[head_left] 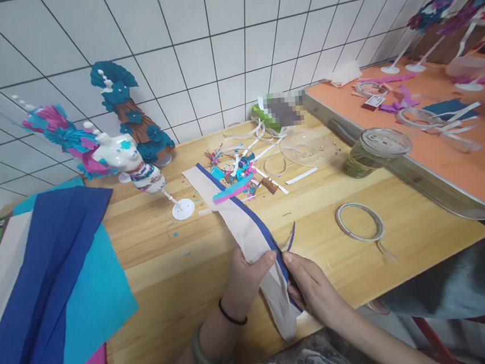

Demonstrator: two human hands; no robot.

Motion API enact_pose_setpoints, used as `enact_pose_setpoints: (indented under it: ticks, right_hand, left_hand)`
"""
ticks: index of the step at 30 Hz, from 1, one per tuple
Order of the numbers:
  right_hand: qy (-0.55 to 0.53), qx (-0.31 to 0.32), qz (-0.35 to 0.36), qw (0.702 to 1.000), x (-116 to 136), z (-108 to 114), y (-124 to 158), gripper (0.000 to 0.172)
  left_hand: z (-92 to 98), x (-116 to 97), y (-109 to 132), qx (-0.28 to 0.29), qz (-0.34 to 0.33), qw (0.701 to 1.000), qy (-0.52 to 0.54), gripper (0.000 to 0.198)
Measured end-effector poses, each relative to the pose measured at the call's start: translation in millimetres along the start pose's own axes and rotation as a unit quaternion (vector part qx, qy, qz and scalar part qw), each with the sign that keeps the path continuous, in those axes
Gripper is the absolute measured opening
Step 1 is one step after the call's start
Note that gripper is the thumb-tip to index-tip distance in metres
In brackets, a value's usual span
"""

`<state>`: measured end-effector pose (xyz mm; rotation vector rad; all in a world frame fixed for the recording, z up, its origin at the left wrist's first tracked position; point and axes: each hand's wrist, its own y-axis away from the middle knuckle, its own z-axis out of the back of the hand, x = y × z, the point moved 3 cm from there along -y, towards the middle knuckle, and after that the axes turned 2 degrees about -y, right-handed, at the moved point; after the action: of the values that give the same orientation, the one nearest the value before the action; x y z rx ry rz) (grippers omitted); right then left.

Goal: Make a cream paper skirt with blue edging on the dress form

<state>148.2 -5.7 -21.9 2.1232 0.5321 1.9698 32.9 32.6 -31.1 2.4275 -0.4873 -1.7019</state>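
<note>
Head view: long beige crepe-paper strip (247, 233) with a narrow dark-blue paper band (255, 219) along its right edge, lying diagonally from frame centre to lower centre. At the lower end, left hand (244, 285) pinches the beige edge and right hand (315, 292) pinches the blue band. Pale wooden worktop (182, 268); white tiled wall (212, 47) across the top.

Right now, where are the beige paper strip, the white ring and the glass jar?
beige paper strip (247, 233): head view, on its beige middle.
white ring (341, 222): head view, on its left rim.
glass jar (384, 141): head view, on its lid.
</note>
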Motion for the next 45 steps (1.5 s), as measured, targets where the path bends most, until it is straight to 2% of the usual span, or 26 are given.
enact_pose_setpoints:
  ticks: [13, 18, 27, 34, 38, 40, 45]
  right_hand:
    - [-0.002, -0.008, -0.025, 1.0, -2.9, 1.4, -0.3, 0.045]
    - [0.019, -0.006, -0.011, 1.0, 2.1, 2.9, -0.1, 0.045]
    - [0.014, 0.001, -0.003, 1.0, 1.0, 3.5, -1.6, 0.044]
    - [0.05, 0.009, 0.012, 0.999, 2.7, 5.9, -0.9, 0.043]
    - [0.114, 0.032, 0.032, 0.992, 6.3, 8.0, 3.7, 0.044]
    - [0.14, 0.047, 0.034, 0.988, 7.1, 9.4, 5.9, 0.044]
    - [0.153, 0.052, 0.036, 0.986, 7.6, 12.4, 7.2, 0.044]
  left_hand:
    - [-1.2, -0.1, -0.5, 0.02, -0.011, 1.0, 0.006, 0.036]
    - [0.2, 1.5, 0.4, 0.022, -0.001, 1.0, 0.005, 0.034]
    - [0.6, 1.1, 0.8, -0.005, 0.026, 1.0, 0.011, 0.041]
    - [-2.5, -10.3, 2.2, -0.002, 0.047, 0.995, 0.084, 0.034]
    - [-2.1, -16.9, 1.0, -0.002, 0.084, 0.987, 0.14, 0.027]
    - [-0.6, -19.2, -0.5, 0.003, 0.088, 0.986, 0.139, 0.026]
    - [2.2, -18.5, -3.7, 0.016, 0.091, 0.989, 0.112, 0.036]
